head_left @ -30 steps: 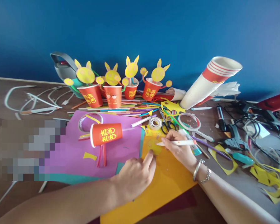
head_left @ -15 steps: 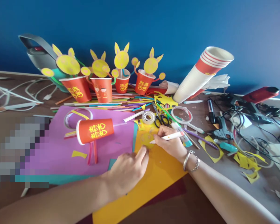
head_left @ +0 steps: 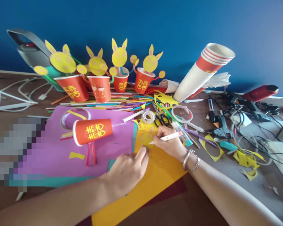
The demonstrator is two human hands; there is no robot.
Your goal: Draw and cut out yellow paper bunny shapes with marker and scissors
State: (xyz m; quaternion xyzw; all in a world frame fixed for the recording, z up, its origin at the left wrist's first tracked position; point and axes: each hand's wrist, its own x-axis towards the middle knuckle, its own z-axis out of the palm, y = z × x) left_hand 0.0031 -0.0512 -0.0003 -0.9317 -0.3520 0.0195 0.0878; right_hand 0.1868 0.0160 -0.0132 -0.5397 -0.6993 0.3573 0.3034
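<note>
My right hand [head_left: 169, 146] is closed round a white marker [head_left: 171, 136], its tip down at the edge of a small yellow paper disc [head_left: 145, 138]. The disc lies on a large orange-yellow sheet [head_left: 155, 185]. With fingers curled and fingertips pressed together, my left hand [head_left: 128, 171] holds the disc down at its lower edge. Left of the hands, a red paper cup [head_left: 94, 130] rests on its side on purple paper [head_left: 56, 163], with pink strip legs at its lower side. Black-handled scissors [head_left: 162, 120] and a small tape roll [head_left: 148, 117] lie just beyond the disc.
Several red cups [head_left: 99, 89] with yellow paper rabbit heads stand along the blue wall. A tall leaning stack of paper cups [head_left: 200, 75] rises at the back right. Glue guns [head_left: 224, 127], cables and yellow scraps [head_left: 244, 158] crowd the right side. Coloured sticks [head_left: 122, 99] lie behind the purple paper.
The view has shifted slightly, so most things sit a little further left. Both hands keep their places at the disc, and the marker tip stays near its edge.
</note>
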